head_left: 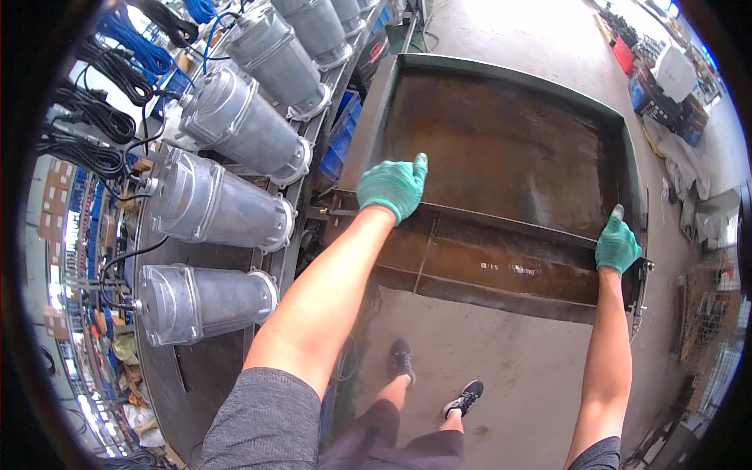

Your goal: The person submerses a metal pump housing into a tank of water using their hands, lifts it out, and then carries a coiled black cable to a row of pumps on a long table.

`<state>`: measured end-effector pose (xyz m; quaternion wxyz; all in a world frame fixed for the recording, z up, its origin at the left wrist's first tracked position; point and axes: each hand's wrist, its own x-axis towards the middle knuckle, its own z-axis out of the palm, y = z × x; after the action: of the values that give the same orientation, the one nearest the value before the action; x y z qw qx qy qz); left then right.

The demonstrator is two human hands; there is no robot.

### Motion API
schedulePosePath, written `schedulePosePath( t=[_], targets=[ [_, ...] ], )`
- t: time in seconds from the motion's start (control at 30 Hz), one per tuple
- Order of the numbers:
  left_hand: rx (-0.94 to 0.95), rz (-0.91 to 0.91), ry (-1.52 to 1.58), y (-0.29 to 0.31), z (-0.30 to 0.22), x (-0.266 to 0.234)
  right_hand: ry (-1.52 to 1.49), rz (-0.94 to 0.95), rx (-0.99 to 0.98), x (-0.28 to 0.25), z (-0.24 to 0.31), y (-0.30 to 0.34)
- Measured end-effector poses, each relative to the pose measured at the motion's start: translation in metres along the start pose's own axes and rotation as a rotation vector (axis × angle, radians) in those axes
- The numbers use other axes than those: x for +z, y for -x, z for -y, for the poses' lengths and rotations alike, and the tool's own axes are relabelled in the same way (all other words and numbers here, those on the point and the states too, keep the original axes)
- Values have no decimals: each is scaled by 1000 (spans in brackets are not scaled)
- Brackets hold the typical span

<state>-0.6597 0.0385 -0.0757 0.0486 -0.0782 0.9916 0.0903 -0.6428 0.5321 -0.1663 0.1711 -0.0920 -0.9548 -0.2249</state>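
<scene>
A large dark metal tray (501,149) with raised walls and a rusty brown floor stands in front of me, with a lower ledge (501,266) on its near side. My left hand (392,188), in a green glove, is closed over the tray's near rim toward its left end, thumb pointing up. At the right end of the same rim, my right hand (617,244), gloved alike, is closed on it, its thumb also raised. Both palms and the undersides of the fingers are hidden. Both arms reach forward, well apart.
Several grey metal motor housings (223,200) lie in a row on a bench at the left, with black and blue coiled cables (94,121) beyond them. A blue bin (341,137) sits between bench and tray. Crates (662,106) and cloths stand at the far right. Concrete floor (439,376) lies underfoot.
</scene>
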Motion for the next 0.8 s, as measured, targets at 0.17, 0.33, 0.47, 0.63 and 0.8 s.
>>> schedulePosePath(
  t=[0.17,0.33,0.47,0.63,0.8],
  targets=[
    [-29,17,-40,2,-3,-6,-71,-79,31,-13,9,-3],
    [-51,0,-41,17,-10,2,-277,1,234,-30,11,-8],
    [-68,19,-27,34,-13,5,-331,25,226,-42,1,0],
    [-91,-35,0,45,-10,11,-349,56,198,-59,1,2],
    [-76,-16,-18,56,-16,9,-270,109,146,-46,-9,7]
  ],
)
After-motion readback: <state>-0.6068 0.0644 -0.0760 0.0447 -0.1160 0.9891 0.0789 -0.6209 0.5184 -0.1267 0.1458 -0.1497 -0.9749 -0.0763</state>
